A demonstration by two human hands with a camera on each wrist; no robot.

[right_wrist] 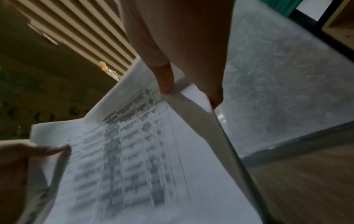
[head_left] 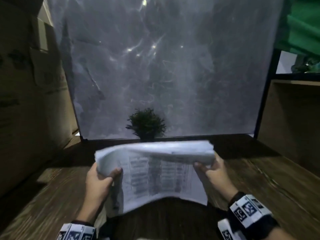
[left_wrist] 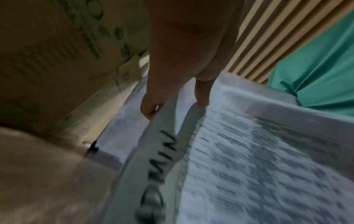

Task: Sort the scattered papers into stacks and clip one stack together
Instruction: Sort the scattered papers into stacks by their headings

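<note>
You have the bundle of printed papers (head_left: pixel 155 172) lifted off the wooden desk (head_left: pixel 259 187), in front of the small potted plant (head_left: pixel 146 124) and nearer to you than it. Your left hand (head_left: pixel 99 181) pinches the bundle's left edge, thumb on top and fingers (left_wrist: pixel 151 109) curled beneath; your right hand (head_left: pixel 212 172) pinches the right edge the same way, thumb (right_wrist: pixel 164 78) pressing the top sheet. The two hands stand apart, one at each side, which keeps the sheets spread between them instead of drooping — though the far edge, toward the plant, curls over on itself and the near edge sags.

The top sheet shows a printed table; the text is too blurred to read. From the left wrist view, at least two separate layers part near your fingers, one bearing large dark lettering, so the sheets look gathered but not yet squared.

Holding by both sides probably serves that purpose — you can tap or shuffle the edges level before setting the stack down. No clip is visible in any view, so I judge clipping remains undone. The frosted panel (head_left: pixel 164 66) stands behind the plant, cardboard boxes (head_left: pixel 26 101) to its left.
</note>
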